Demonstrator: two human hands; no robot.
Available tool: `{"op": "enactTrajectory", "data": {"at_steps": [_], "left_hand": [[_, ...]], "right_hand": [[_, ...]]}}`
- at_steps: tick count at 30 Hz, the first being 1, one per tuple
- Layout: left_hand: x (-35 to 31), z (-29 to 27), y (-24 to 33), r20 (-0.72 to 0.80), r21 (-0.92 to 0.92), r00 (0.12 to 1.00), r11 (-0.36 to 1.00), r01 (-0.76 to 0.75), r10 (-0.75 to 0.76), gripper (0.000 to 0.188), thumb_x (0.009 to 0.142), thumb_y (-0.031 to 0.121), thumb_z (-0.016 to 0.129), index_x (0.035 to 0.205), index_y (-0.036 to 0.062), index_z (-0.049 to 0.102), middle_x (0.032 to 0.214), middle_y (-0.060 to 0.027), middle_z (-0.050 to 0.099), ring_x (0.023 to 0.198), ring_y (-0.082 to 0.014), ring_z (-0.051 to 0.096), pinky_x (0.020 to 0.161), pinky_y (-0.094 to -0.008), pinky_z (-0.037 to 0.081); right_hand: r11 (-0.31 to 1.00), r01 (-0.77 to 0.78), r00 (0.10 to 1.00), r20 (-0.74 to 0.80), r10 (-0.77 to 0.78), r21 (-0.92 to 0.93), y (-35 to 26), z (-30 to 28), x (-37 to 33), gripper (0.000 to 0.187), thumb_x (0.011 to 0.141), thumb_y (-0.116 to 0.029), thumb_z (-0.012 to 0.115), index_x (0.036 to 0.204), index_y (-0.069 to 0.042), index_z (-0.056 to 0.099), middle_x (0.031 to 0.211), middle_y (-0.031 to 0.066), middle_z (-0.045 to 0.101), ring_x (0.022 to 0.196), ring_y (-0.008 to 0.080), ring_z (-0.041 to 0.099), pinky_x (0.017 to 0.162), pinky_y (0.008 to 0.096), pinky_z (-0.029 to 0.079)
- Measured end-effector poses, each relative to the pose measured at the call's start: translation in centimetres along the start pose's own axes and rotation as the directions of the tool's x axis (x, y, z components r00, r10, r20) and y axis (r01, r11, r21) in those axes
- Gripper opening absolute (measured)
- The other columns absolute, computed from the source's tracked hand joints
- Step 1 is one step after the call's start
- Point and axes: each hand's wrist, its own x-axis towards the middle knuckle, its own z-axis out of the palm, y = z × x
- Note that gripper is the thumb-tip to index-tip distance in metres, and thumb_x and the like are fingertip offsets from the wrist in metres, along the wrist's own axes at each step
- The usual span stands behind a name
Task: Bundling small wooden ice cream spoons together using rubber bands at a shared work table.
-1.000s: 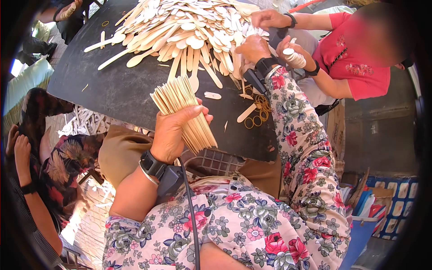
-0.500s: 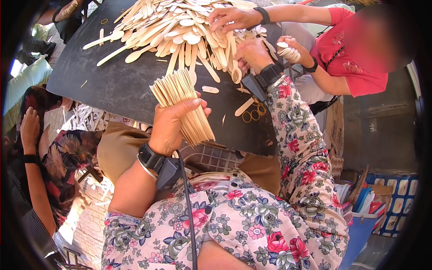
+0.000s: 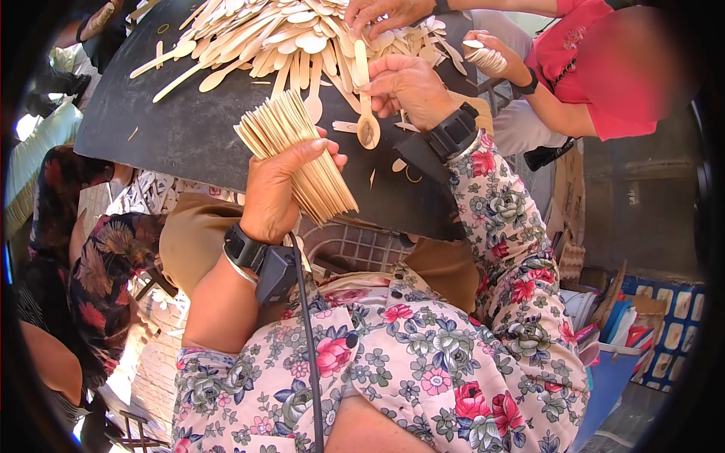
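Note:
My left hand (image 3: 278,185) is wrapped round a thick stack of wooden spoons (image 3: 298,158), seen mostly edge-on and held tilted above the table's near edge. My right hand (image 3: 411,89) pinches a single wooden spoon (image 3: 368,130) by its handle, with the bowl pointing toward me. That spoon is just in front of a big loose pile of wooden spoons (image 3: 291,38) on the dark table (image 3: 181,128). Beside the pile's right side, a co-worker's hand (image 3: 385,13) reaches in near the top of my spoon.
At the right, the co-worker's other hand (image 3: 510,64) holds a small stack of wooden spoons (image 3: 483,57). A rubber band (image 3: 413,174) and wood scraps lie near my right wrist. A blue bin (image 3: 608,377) stands at lower right. Another person's patterned clothing (image 3: 113,257) is at left.
My right hand has drawn a wooden spoon from the pile's edge and moved left with it. My left hand has shifted slightly left with its stack. The view has moved a little.

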Motion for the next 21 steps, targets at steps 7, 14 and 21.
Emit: {"op": "enactTrajectory", "data": {"at_steps": [7,14,21], "left_hand": [[-0.4,-0.1,-0.3,-0.023,-0.034,1.000,0.999,-0.022,0.021,0.027,0.084,0.005,0.065,0.108,-0.0031,0.055,0.089,-0.0137,0.065,0.081,-0.0254,0.066,0.075,-0.0359,0.057],[-0.8,-0.3,-0.3,-0.056,-0.046,0.998,0.999,-0.017,0.014,0.027,0.084,0.003,0.064,0.110,-0.0033,0.057,0.088,-0.0142,0.066,0.080,-0.0256,0.067,0.075,-0.0366,0.057],[-0.5,-0.4,-0.3,-0.042,-0.028,0.999,0.999,-0.025,0.024,0.026,0.085,0.002,0.064,0.110,-0.0033,0.057,0.088,-0.0137,0.066,0.079,-0.0247,0.067,0.074,-0.0360,0.057]], "right_hand": [[0.993,0.092,0.995,0.029,-0.095,0.070,-0.2,1.3,-0.5,0.014,0.084,-0.002,0.066,0.096,0.001,0.062,0.076,0.0061,0.064,0.057,0.0110,0.062,0.051,0.0220,0.052],[0.930,0.342,0.939,0.090,-0.332,-0.133,0.2,1.9,-2.3,0.017,0.088,-0.009,0.064,0.101,0.001,0.062,0.080,0.0064,0.066,0.067,0.0092,0.061,0.054,0.0205,0.047],[0.880,0.475,0.880,-0.022,-0.475,-0.005,1.1,2.9,-4.0,0.015,0.087,-0.011,0.062,0.096,0.002,0.059,0.082,0.0075,0.065,0.066,0.0112,0.061,0.053,0.0229,0.048]]}}
